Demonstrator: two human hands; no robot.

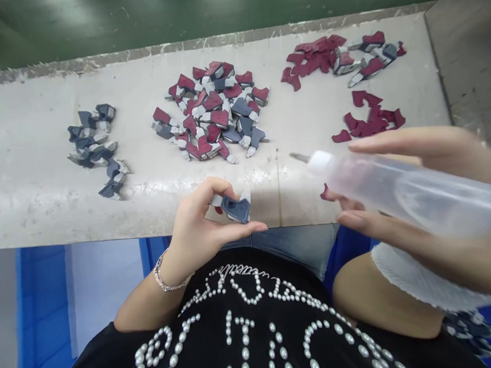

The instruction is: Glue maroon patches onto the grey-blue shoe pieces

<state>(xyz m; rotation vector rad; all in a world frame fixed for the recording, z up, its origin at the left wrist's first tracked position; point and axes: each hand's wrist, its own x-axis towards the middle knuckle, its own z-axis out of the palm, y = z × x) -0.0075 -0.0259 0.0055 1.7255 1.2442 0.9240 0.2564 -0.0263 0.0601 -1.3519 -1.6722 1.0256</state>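
Note:
Between the thumb and fingers of my left hand (208,218) is a small blue-grey and white part (235,208), held over the table's front edge. My right hand (417,198) is wrapped round a translucent squeeze bottle (412,190) with a white cap and a thin metal tip pointing left. A small red piece (324,192) shows just by the right fingers, below the bottle; whether they touch it I cannot tell. Beyond my hands a heap of red, blue-grey and white parts (213,112) lies at mid-table.
Several blue-grey and white parts (99,141) lie at the left of the white table (33,160). Loose red pieces (373,121) lie at the right, with more red pieces (317,56) and assembled parts (370,59) behind. Blue bins (43,312) stand below the front edge.

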